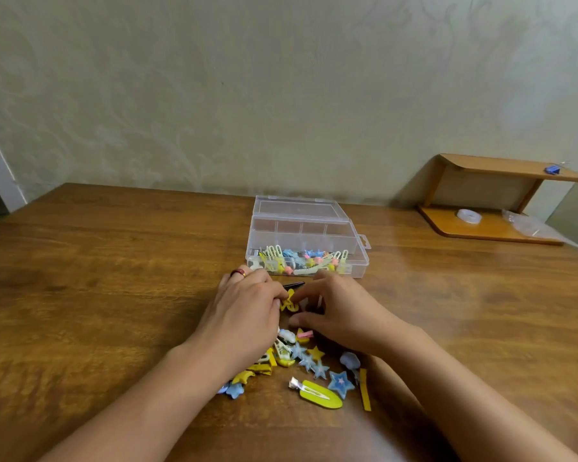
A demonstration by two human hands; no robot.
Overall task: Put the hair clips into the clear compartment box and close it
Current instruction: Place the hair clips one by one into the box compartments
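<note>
Head view, my left hand: my left hand lies curled over the far end of the pile, its fingertips pinching a small yellow clip.
Head view, my right hand: my right hand meets that clip from the other side, fingers bent close around it; whether they truly grip it I cannot tell, since my fingers hide the contact.
Head view, box: the clear compartment box sits just beyond my hands on the wooden table, its lid open and leaning back.
Head view, done: the near compartments hold a jumble of clips; the far row looks empty.
Head view, left: a loose pile of hair clips lies between my forearms, including a big yellow-green clip and a blue star clip.
Judgement: roughly midway, I reckon; the pile remains, then the lid.
</note>
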